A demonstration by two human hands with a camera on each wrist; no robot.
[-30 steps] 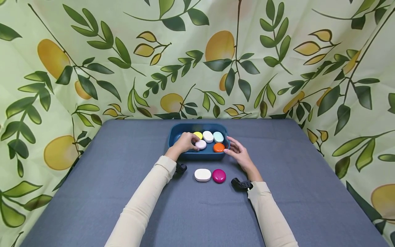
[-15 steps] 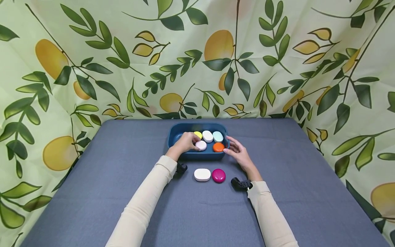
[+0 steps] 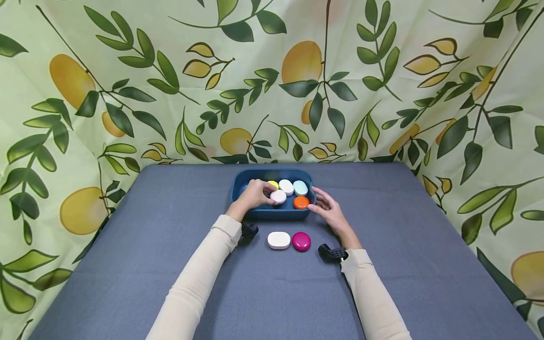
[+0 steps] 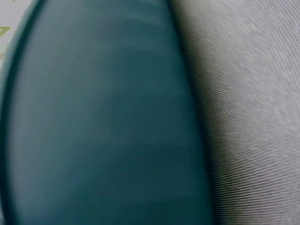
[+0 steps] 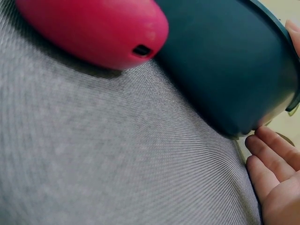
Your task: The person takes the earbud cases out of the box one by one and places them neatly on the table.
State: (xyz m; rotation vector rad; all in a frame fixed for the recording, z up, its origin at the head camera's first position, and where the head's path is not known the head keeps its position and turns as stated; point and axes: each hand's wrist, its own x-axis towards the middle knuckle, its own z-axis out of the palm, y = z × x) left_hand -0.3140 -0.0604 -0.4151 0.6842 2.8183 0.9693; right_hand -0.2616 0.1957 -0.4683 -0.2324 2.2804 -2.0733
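My left hand (image 3: 254, 193) reaches into a dark blue bin (image 3: 276, 214) and pinches a pale lilac earbud case (image 3: 278, 196) between thumb and fingers. Around it in the bin are a partly covered yellow case (image 3: 273, 183), a white case (image 3: 286, 187), a pale blue case (image 3: 300, 188) and an orange case (image 3: 301, 202). At the bin's right end, my right hand (image 3: 329, 210) holds the corner, thumb at the front and fingers on the side. The right wrist view shows its fingers (image 5: 274, 157) against the outer wall. Only the bin's wall (image 4: 108, 112) and cloth fill the left wrist view.
In front of the bin, a white oval case (image 3: 278, 241) and a magenta round case (image 3: 301, 242) lie side by side on the grey cloth-covered table (image 3: 272, 293). The magenta one has a small charging port. A leaf-and-fruit patterned curtain (image 3: 255, 94) stands behind the table.
My left hand has raised the lilac case slightly and shifted it a little toward the back; it now covers more of the yellow one. The right hand stays at the bin's corner.
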